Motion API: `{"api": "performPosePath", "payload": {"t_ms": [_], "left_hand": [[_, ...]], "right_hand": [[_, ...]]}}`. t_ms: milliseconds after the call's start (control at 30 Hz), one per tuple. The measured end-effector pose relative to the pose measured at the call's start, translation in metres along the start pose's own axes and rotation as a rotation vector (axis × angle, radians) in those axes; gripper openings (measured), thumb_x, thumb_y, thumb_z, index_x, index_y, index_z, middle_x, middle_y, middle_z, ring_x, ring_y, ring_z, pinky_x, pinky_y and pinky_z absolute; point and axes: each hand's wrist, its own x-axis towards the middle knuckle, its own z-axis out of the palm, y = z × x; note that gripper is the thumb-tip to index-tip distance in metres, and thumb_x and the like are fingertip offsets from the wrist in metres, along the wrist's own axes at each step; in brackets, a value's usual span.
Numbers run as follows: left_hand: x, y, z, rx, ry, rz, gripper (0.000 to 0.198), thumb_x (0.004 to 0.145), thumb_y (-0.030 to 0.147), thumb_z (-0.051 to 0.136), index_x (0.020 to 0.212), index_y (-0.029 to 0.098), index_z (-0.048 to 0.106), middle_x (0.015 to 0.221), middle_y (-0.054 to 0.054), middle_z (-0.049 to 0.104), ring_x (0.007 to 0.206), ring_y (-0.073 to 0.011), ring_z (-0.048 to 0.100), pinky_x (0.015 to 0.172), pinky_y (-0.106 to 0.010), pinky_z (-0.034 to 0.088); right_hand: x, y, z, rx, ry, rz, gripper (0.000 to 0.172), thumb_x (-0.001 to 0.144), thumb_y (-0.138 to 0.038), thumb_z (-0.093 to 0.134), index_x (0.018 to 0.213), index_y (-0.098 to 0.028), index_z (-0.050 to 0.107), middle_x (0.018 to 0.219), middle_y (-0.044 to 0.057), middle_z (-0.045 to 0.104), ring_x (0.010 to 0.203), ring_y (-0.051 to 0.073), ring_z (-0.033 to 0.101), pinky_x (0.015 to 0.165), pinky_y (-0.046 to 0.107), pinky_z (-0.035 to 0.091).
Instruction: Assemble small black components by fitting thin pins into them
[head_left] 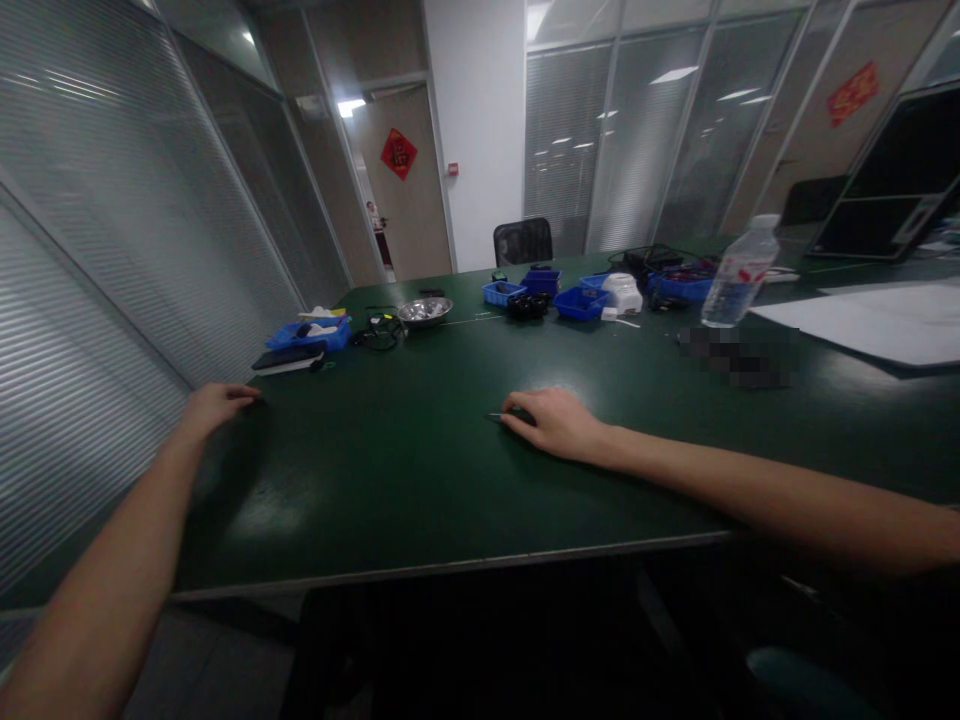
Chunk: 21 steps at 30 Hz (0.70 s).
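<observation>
My left hand point(214, 405) rests at the left edge of the dark green table point(390, 490), its fingers stretched toward the right and holding nothing. My right hand point(551, 420) lies palm down near the table's middle. Its fingers are curled over a small dark thin object point(501, 416) whose tip pokes out to the left. I cannot make out what that object is.
Blue trays point(579, 302), a metal bowl point(424, 311), black cables point(381, 330), a dark notebook point(289, 358) and a water bottle point(739, 272) stand at the far side. White paper point(877, 320) lies at the right. A black chair point(523, 241) and glass partition walls point(90, 280) surround the table.
</observation>
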Motion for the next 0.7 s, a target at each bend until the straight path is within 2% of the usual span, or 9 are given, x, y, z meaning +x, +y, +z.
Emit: {"api": "performPosePath", "payload": {"t_ms": [67,233,333,700], "left_hand": [[-0.002,0.004,-0.002,0.024,0.013,-0.038,0.038,0.096,0.029,0.062,0.127,0.011,0.076,0.12,-0.012,0.077,0.1,-0.0234,0.068,0.084,-0.027,0.048],[-0.001,0.007,-0.004,0.042,0.049,-0.029,0.041,0.096,0.03,0.063,0.132,0.012,0.074,0.123,-0.012,0.077,0.106,-0.0249,0.069,0.08,-0.027,0.048],[0.0,0.008,-0.002,0.046,0.013,-0.024,0.04,0.095,0.029,0.066,0.131,0.012,0.074,0.12,-0.011,0.078,0.105,-0.0245,0.07,0.08,-0.026,0.048],[-0.008,0.012,-0.006,0.047,0.071,-0.051,0.036,0.093,0.032,0.07,0.121,0.011,0.078,0.107,-0.01,0.08,0.097,-0.0244,0.07,0.079,-0.028,0.048]], "right_hand": [[0.0,0.0,0.0,0.0,0.0,0.001,0.032,0.106,-0.045,0.052,0.118,-0.022,0.071,0.099,0.008,0.076,0.082,0.022,0.068,0.069,0.031,0.041],[-0.001,-0.002,-0.001,0.009,-0.001,0.005,0.031,0.106,-0.044,0.053,0.118,-0.022,0.072,0.098,0.007,0.076,0.081,0.021,0.067,0.068,0.03,0.041],[-0.001,-0.003,-0.003,0.017,-0.01,0.012,0.032,0.106,-0.045,0.053,0.119,-0.022,0.072,0.098,0.008,0.076,0.079,0.02,0.066,0.068,0.031,0.041],[-0.001,-0.004,-0.004,0.007,-0.008,0.006,0.032,0.106,-0.045,0.053,0.119,-0.022,0.072,0.097,0.008,0.076,0.081,0.021,0.067,0.067,0.03,0.041]]}}
